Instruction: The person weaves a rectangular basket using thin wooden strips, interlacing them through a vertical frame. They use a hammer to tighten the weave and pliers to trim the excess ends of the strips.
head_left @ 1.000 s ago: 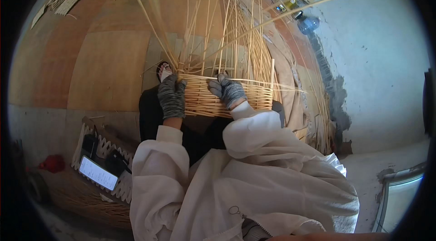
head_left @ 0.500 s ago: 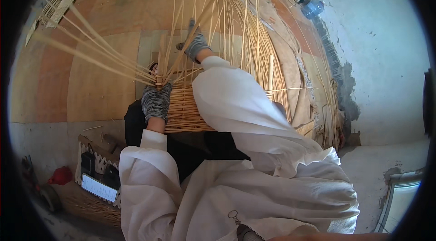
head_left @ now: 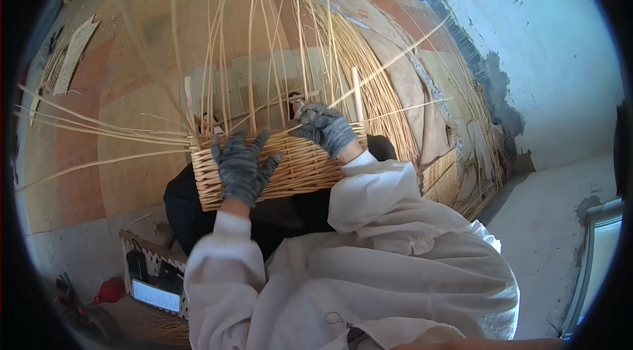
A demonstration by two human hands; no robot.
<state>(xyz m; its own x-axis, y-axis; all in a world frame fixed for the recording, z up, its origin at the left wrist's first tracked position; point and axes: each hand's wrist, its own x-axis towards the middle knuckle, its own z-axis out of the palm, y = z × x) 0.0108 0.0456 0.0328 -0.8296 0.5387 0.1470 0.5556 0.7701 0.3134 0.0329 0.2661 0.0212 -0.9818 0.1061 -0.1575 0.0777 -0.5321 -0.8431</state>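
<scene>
A half-woven wicker panel [head_left: 300, 175] with tall upright rods lies across my lap. My left hand [head_left: 241, 168], in a grey glove, rests with fingers spread on its woven face near the left end, the fingertips at the far edge. My right hand [head_left: 328, 129], gloved alike, is at that edge toward the right end. Its fingers are bent around a long pale willow rod [head_left: 389, 66] that slants out to the upper right. A thick stake [head_left: 358, 96] stands at the panel's right end, another [head_left: 188, 102] at its left end.
A long bundle of willow rods [head_left: 369, 79] lies on the right beside a brown cloth [head_left: 419, 102]. At the lower left, a white crate [head_left: 155, 264] holds a phone [head_left: 156, 295], with a red bulb-shaped thing [head_left: 110, 290] beside it. Loose rods [head_left: 99, 126] jut out leftward.
My right hand has drawn back from far out among the rods to the panel's edge. My left hand has left the corner rods and spread over the weave, baring more of it.
</scene>
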